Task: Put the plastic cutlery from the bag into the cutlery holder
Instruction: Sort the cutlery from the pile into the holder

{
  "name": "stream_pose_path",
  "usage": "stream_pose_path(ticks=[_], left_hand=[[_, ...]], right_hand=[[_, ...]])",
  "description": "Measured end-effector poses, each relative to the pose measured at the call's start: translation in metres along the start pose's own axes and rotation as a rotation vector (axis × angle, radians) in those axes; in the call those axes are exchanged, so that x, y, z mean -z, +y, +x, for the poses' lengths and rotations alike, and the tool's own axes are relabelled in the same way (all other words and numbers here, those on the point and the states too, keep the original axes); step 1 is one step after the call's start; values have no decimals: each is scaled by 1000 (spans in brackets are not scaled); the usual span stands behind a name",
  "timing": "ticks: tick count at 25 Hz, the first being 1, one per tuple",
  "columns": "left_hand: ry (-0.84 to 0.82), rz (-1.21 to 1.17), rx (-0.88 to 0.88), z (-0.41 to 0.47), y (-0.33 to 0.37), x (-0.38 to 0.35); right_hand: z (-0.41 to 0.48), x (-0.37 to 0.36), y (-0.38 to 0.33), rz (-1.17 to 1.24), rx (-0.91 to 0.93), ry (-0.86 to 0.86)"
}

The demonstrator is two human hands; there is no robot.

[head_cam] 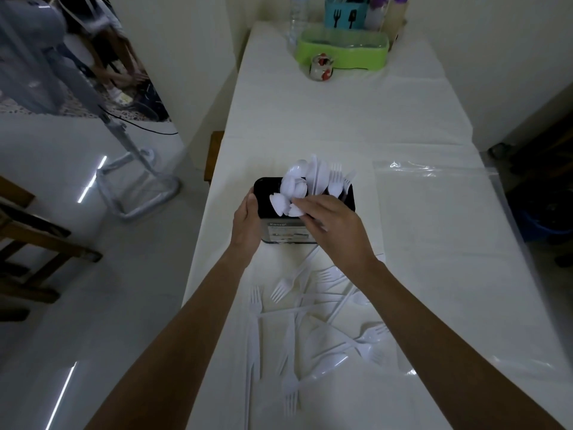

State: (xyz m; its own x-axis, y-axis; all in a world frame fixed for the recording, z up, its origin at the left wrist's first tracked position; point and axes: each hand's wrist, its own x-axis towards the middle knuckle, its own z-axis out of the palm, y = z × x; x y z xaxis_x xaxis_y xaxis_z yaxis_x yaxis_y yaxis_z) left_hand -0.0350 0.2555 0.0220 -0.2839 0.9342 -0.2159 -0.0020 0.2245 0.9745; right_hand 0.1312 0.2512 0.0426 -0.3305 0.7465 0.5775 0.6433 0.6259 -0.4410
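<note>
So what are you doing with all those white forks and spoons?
A person is filling the black cutlery holder on the table. The left-hand grip holds its side. The right-hand grip holds a bunch of white spoons at its top, beside standing forks. More loose cutlery lies nearer the person, and the clear bag lies flat on the right.

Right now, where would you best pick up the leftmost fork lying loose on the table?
Pinch the fork by its slim handle, coming from above at its left: it lies flat, tines pointing away, and other cutlery crowds its right side.
</note>
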Motion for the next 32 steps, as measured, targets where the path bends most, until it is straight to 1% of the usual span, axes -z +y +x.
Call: stream_pose_path(ticks=[2,5,10,12,13,15,18,20,22,23,24,25,28,29,30,32], left_hand=[[-31,-2,9,1,1,3],[-69,-1,12,0,2,6],[-154,73,18,2,1,17],[-156,105,30,-9,-7,25],[-125,125,34,-20,-16,29],[-1,185,17,-53,-39,37],[161,387,-89,-113,-72,57],[200,489,-47,-147,-88,69],[160,547,50,-171,-99,73],[122,599,67,-179,-104,73],[81,676,44,-182,-106,70],[41,760,-20,-182,-106,66],[-88,976,-321,-162,-99,43],[-127,1051,-397,-154,-95,33],[-171,1120,-434,-146,-93,22],[-253,1229,-431,-138,-90,5]], right_hand=[[-4,-2,3,-37,80,20],[-7,-7,6,-93,151,-16],[-4,-6,1,-101,116,-135],[-12,4,-7,-60,52,-161],[-21,11,-11,-24,-2,-164],[-45,26,-16,34,-110,-153],[-101,38,-11,33,-247,-206],[-141,40,-4,0,-351,-272],[-170,41,1,-30,-439,-355],[-179,40,1,-45,-460,-402],[-183,38,1,-54,-468,-443],[-182,36,1,-58,-471,-472],[-161,22,3,-78,-512,-515],[-153,18,5,-94,-530,-529],[-146,15,7,-122,-542,-551],[-138,13,9,-183,-557,-607]])
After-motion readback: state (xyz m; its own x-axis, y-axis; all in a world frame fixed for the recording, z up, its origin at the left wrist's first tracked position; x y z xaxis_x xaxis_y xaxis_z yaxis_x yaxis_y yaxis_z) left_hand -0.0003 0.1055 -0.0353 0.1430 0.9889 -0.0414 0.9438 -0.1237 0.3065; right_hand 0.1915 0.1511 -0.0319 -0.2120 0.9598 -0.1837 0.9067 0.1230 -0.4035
